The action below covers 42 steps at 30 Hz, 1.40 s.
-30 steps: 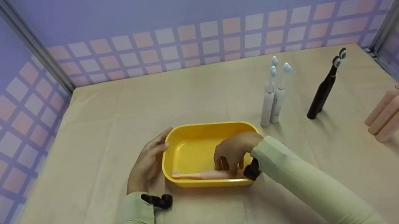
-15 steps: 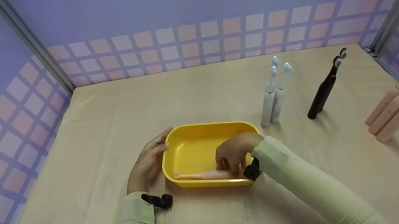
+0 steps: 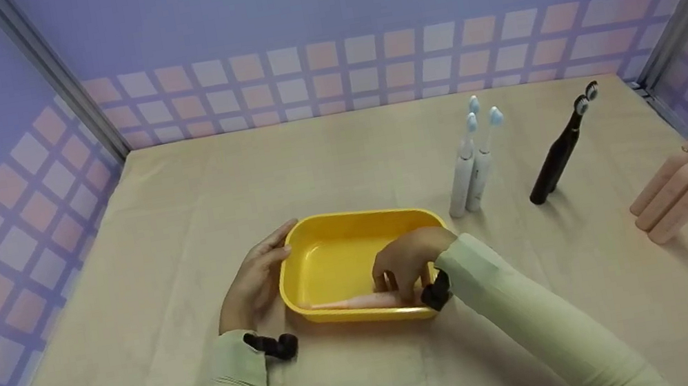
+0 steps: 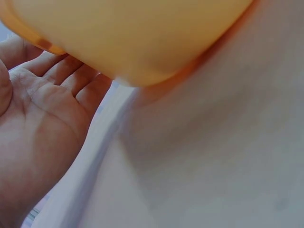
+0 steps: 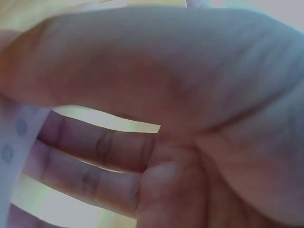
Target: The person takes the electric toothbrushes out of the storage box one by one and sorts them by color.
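A yellow plastic basin (image 3: 328, 265) stands in the middle of the table. At its left end my left hand (image 3: 255, 279) holds it, thumb at the rim and fingers along the outer wall; the left wrist view has those fingers partly hidden behind the basin (image 4: 142, 38). Inside the basin, along the near wall, lies a pink electric toothbrush (image 3: 366, 302) with its head to the left. My right hand (image 3: 411, 257) reaches in from the right and pinches its handle. Up close, the handle (image 5: 16, 142) shows two round buttons between thumb and fingers.
Right of the basin stand three white electric toothbrushes (image 3: 464, 180) with pale blue heads. Beyond them are two black ones (image 3: 559, 160), and three pink ones (image 3: 673, 194) stand near the table's right edge. Tiled-pattern walls (image 3: 325, 77) enclose the table.
The head end of the pink toothbrush has sunk lower along the basin's near wall and shifted slightly right. My right hand has moved very slightly right; my left hand stays put.
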### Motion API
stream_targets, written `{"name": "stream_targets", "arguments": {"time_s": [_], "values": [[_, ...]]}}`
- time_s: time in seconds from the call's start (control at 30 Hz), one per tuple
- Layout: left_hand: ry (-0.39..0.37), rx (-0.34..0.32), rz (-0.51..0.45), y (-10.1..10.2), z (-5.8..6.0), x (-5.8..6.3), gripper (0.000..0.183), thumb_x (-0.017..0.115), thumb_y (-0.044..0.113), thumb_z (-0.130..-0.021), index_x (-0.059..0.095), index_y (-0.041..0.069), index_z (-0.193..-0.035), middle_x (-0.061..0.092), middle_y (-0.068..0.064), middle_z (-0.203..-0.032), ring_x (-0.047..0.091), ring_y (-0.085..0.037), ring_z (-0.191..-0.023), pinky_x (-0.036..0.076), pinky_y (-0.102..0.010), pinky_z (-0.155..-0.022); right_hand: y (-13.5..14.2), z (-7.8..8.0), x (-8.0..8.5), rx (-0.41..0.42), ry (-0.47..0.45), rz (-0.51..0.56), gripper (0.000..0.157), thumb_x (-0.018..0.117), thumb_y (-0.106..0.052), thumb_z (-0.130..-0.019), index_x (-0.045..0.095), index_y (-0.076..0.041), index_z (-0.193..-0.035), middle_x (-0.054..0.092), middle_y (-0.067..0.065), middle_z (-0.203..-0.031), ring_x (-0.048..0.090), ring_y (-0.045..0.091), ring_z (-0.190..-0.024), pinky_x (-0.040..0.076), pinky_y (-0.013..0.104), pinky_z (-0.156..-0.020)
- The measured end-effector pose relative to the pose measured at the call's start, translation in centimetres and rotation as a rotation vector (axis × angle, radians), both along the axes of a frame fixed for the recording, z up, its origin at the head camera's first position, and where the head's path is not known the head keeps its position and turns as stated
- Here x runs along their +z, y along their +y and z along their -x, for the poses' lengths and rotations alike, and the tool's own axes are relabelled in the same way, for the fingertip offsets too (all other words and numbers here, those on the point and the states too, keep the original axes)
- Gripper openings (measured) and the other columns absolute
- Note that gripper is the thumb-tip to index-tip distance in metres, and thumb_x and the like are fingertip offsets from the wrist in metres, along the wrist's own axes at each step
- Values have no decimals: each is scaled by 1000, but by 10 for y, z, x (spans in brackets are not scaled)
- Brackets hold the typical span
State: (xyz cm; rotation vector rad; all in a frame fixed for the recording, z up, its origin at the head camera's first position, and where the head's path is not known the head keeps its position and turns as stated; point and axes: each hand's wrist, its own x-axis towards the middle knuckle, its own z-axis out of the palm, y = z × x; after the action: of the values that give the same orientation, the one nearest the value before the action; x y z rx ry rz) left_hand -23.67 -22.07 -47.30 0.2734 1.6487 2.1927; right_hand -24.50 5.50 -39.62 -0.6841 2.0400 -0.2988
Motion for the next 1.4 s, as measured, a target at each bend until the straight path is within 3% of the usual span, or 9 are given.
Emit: {"name": "stream_targets", "arguments": {"time_s": [0.33, 0.6, 1.1, 1.4], "values": [[-31, 0, -22, 0, -1, 1, 55, 40, 9, -102, 24, 13, -154, 25, -3, -159, 34, -28, -141, 40, -35, -110, 6, -1, 2, 7, 49, 47, 37, 73, -1, -76, 66, -14, -110, 63, 1, -98, 62, 16, -87, 60, 35, -72], [-15, -8, -21, 0, 0, 0, 55, 39, 9, -102, 23, 12, -154, 24, -4, -159, 34, -27, -142, 39, -34, -111, 13, 1, 3, 11, 95, 66, 30, 73, -5, -77, 64, -17, -103, 63, 0, -96, 62, 17, -76, 58, 33, -72], [-15, 7, -9, 1, 0, 1, 56, 41, 8, -100, 26, 12, -153, 24, -3, -159, 37, -25, -140, 43, -31, -108, 25, 3, 4, -16, 206, 126, 29, 78, -16, -77, 65, -22, -102, 63, -3, -95, 57, 18, -87, 51, 30, -78], [-22, -4, -31, 0, 1, 0, 57, 41, 8, -101, 22, 10, -154, 22, -7, -160, 39, -24, -139, 44, -30, -107, 36, 5, 5, 3, 227, 214, 28, 77, -16, -79, 67, -18, -105, 66, -1, -95, 60, 14, -85, 53, 25, -70]]}}
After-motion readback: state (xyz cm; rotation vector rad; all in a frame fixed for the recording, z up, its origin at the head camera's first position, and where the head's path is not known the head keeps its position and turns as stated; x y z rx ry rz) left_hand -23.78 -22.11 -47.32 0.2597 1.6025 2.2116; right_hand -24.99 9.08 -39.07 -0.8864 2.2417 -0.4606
